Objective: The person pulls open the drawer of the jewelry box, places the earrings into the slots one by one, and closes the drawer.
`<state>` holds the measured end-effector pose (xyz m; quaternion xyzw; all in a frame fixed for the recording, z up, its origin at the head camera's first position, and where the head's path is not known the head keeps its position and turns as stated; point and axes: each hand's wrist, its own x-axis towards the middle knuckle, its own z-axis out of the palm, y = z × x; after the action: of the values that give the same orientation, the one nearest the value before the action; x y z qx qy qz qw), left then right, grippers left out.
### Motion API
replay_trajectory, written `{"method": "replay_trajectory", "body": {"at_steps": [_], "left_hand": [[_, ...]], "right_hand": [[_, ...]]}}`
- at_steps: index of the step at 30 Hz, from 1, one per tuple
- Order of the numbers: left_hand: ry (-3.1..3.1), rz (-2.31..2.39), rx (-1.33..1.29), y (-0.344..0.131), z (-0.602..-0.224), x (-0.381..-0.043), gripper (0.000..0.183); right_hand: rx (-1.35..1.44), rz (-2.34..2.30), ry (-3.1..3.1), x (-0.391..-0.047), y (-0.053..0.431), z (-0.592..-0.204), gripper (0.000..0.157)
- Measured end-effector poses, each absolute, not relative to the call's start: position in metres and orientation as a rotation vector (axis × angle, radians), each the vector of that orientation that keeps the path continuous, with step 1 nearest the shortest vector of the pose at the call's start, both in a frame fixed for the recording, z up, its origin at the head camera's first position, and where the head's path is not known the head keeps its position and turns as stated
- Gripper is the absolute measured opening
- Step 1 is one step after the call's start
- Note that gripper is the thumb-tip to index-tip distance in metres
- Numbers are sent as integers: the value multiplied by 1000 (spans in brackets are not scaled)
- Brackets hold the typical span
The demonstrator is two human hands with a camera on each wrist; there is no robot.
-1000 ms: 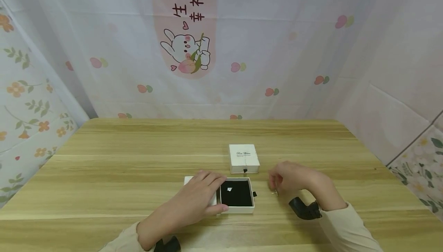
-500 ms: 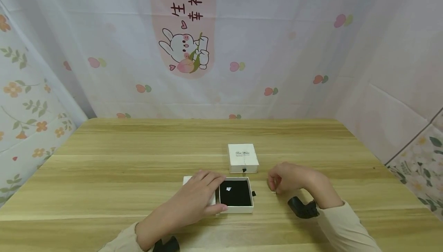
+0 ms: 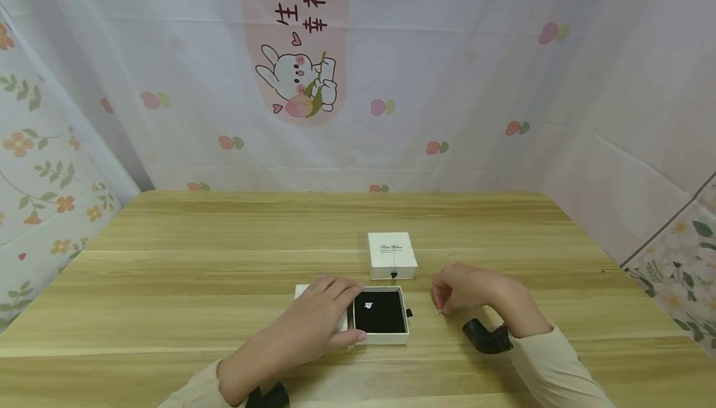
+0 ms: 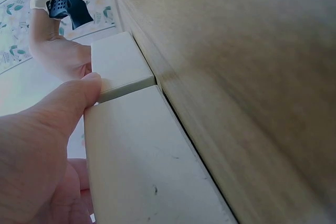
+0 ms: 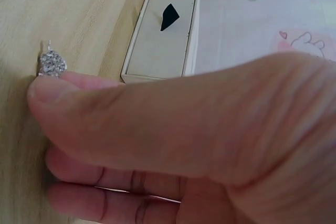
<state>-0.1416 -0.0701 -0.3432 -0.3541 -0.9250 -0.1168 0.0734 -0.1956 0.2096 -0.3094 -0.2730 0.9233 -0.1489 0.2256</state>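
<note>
My left hand (image 3: 313, 315) lies across a white jewelry box (image 3: 380, 339) on the table, gripping it with the thumb on the near side and the fingers on the far side. The box's drawer is slid out to the right, showing a black foam pad (image 3: 386, 321) with a small silver earring (image 3: 368, 305) on it. Right of the box, my right hand (image 3: 467, 287) is low over the table. Between thumb and forefinger it pinches a sparkling silver earring (image 5: 52, 63), whose thin post sticks out past the thumb tip.
Behind the opened box stands a second white box (image 3: 391, 249), closed, with printed lettering and a black pull tab (image 3: 394, 275). A wooden table (image 3: 224, 227) bears everything. Printed curtains (image 3: 464, 72) hang behind and at both sides.
The earring at my right fingertips has shifted slightly left and now shows less below the fingers. My left hand and both boxes keep their places while the head view drifts slightly.
</note>
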Motion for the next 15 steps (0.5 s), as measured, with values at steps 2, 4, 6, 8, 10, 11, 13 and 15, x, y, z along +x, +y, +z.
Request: {"method": "replay_trajectory", "body": {"at_steps": [2,4,6,8,10,11,13,15], "left_hand": [[-2775,-354,-1064,-70,-343,-142,63],[-2772,-355,-1065,-70,-343,-141,63],[-2771,-357,-1066,-71,-343,-141,63],[-2771,-356,-1066,-71,-342,-141,63],[-2775,-358,-1063,-70,-342,-141,63],[-2777,-359,-1063,-70,-342,-141,63],[-2781,-363,-1062,-70,-341,-141,63],[-2786,-367,-1062,-70,-341,-141,63]], "right_hand": [[-752,-408,2549,-196,209,-309,17],[-750,-404,2553,-196,209,-309,17],[-744,-398,2555,-196,209,-309,17],[-744,-394,2556,-196,208,-309,16],[-750,-391,2556,-196,208,-309,16],[-753,-389,2556,-196,209,-309,16],[-759,-393,2558,-196,209,-309,15],[-761,-395,2559,-196,209,-308,15]]}}
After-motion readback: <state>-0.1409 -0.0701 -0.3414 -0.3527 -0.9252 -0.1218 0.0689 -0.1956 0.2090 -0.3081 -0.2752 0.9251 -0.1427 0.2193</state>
